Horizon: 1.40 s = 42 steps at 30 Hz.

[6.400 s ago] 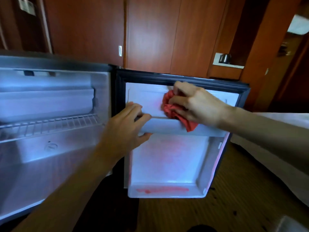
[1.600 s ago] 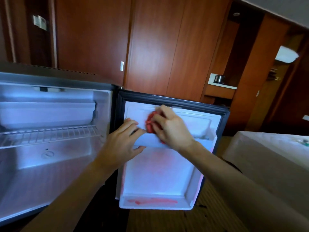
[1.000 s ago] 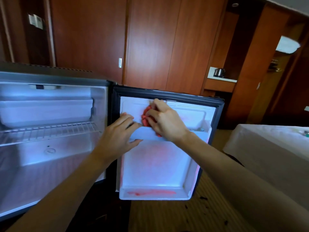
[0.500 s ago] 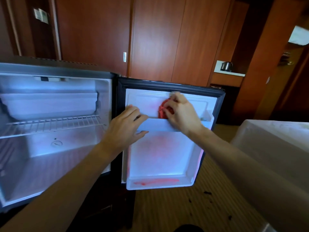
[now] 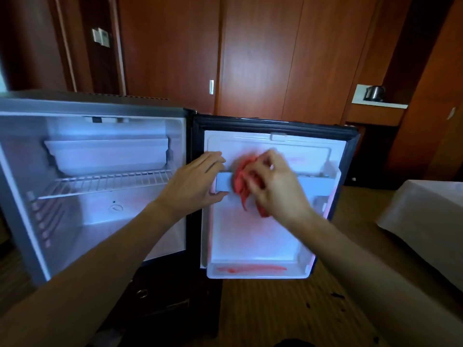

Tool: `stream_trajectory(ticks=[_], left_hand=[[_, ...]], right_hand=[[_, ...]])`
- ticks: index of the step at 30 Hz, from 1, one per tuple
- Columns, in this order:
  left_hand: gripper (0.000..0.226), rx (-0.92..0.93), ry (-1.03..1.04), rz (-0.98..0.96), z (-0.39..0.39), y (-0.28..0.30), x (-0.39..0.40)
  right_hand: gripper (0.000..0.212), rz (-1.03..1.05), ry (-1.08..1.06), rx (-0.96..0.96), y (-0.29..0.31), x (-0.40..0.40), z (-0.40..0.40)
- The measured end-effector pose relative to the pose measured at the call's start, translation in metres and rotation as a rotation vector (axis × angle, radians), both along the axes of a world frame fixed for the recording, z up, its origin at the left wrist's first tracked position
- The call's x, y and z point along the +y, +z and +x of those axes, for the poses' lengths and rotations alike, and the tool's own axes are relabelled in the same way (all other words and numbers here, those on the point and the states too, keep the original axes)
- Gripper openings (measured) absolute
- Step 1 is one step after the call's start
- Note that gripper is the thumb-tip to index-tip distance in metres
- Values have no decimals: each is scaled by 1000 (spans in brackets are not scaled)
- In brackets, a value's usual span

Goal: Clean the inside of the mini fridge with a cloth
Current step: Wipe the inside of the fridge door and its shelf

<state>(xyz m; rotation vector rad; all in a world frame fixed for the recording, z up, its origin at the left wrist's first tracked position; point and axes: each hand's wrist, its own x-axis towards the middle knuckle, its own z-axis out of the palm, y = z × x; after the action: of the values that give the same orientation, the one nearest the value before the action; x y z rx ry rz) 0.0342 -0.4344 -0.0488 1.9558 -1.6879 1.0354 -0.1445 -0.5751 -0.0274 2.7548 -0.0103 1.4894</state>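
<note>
Your left hand (image 5: 198, 182) keeps its place at the left end of the door shelf (image 5: 314, 185) of the open mini fridge (image 5: 30, 196), fingers almost straight on top and the thumb under the rail, so it steadies the door. To its right, your right hand (image 5: 274, 186) grips the bunched red cloth (image 5: 241, 180), which half a second ago was behind the rail and now hangs over its front face, so I judge the wiping passes from the upper door pocket to the rail. No brand, label or writing is readable anywhere; the small white plate on the wooden wall (image 5: 211, 86) is too blurred.
</note>
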Motion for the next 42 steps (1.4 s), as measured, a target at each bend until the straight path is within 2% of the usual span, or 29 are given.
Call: stream_trajectory(ticks=[5,8,11,15,19,26,31,37,42], left_hand=[[46,-54,-43,-39,3,0,0],[44,-56,-75,-49,6,-2,-1],[40,-48,-84,-72,5,-3,0],[40,-18,-100,-73,6,-5,2],[42,23,-83,-22,3,-2,4],[44,50,-90,-5,1,1,7],[41,16,-118,-28,5,0,8],[40,6,-87,-69,0,-1,5],[43,21,-41,-18,-2,1,4]], right_hand=[[14,-105,-57,264,-77,8,18],[8,-9,-46,198,-84,6,25],[4,-8,7,61,-82,13,12],[8,-13,56,-137,-45,12,5],[13,-88,-34,-102,-26,18,26],[14,-100,-23,-97,-18,18,36],[13,-229,-29,29,-19,-3,12],[15,-134,-173,-15,-21,-76,-66],[6,-115,-85,-33,-25,-41,-26]])
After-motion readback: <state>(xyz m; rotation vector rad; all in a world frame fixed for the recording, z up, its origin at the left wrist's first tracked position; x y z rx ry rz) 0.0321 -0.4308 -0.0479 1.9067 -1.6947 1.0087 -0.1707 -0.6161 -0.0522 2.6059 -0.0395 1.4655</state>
